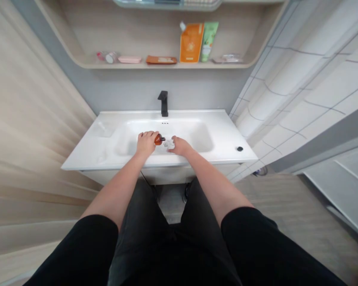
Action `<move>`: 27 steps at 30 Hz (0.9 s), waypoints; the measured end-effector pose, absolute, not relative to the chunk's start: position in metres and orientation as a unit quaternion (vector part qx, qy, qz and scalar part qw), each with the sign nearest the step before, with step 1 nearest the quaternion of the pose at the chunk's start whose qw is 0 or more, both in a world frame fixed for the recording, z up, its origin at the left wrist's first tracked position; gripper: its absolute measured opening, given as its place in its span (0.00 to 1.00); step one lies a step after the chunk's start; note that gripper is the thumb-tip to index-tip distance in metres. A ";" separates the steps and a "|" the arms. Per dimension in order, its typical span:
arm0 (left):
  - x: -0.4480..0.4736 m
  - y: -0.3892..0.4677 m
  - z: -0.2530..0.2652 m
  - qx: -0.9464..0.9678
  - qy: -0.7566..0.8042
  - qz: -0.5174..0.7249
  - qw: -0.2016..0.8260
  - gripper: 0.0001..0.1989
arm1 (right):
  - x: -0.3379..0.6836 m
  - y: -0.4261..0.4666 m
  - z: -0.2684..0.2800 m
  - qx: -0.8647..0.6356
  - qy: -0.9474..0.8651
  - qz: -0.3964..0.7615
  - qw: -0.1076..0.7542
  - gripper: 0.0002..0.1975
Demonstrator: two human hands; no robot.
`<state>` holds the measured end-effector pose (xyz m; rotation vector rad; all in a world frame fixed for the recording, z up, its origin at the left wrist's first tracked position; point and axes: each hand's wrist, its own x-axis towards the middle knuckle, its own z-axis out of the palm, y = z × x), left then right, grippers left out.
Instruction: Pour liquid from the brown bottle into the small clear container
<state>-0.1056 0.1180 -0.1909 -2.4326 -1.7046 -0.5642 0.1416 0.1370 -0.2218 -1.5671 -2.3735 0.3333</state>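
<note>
Over the white sink basin (197,137), my left hand (146,142) is wrapped around a small amber bottle (158,140). The bottle is tipped on its side, and its dark neck points right. My right hand (181,145) is closed on a crumpled white wad (168,143) that looks like tissue or cotton. The wad is close to the bottle's mouth; I cannot tell whether they touch. Most of the bottle's body is hidden in my left hand. A small round black cap (240,149) lies on the counter at the right.
A black faucet (164,104) rises behind the basin. On the shelf (131,65) above stand an orange pouch (191,43) and a green tube (209,41), with several small items. A clear object (105,130) sits on the counter's left side. A beige curtain (32,99) hangs at left.
</note>
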 end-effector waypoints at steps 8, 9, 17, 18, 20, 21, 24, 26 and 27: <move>-0.105 0.117 -0.190 -0.803 -0.562 -0.189 0.053 0.32 | 0.141 0.137 -0.222 -0.545 -0.819 0.118 0.136 0.37; -0.105 0.117 -0.190 -0.803 -0.562 -0.191 0.054 0.32 | 0.141 0.137 -0.221 -0.545 -0.819 0.119 0.135 0.37; -0.105 0.117 -0.190 -0.800 -0.568 -0.185 0.050 0.33 | 0.141 0.136 -0.221 -0.547 -0.817 0.122 0.134 0.38; -0.105 0.117 -0.190 -0.801 -0.568 -0.185 0.051 0.33 | 0.141 0.136 -0.221 -0.547 -0.818 0.121 0.134 0.38; -0.105 0.116 -0.189 -0.802 -0.566 -0.185 0.054 0.33 | 0.141 0.136 -0.221 -0.546 -0.818 0.121 0.134 0.38; -0.105 0.116 -0.189 -0.802 -0.565 -0.184 0.055 0.33 | 0.141 0.136 -0.221 -0.546 -0.818 0.122 0.134 0.38; -0.105 0.116 -0.188 -0.802 -0.566 -0.186 0.057 0.32 | 0.141 0.137 -0.221 -0.545 -0.817 0.126 0.139 0.38; -0.105 0.115 -0.188 -0.801 -0.565 -0.189 0.055 0.32 | 0.141 0.137 -0.222 -0.543 -0.818 0.127 0.141 0.38; -0.105 0.115 -0.188 -0.802 -0.565 -0.190 0.053 0.32 | 0.141 0.137 -0.222 -0.542 -0.818 0.128 0.141 0.38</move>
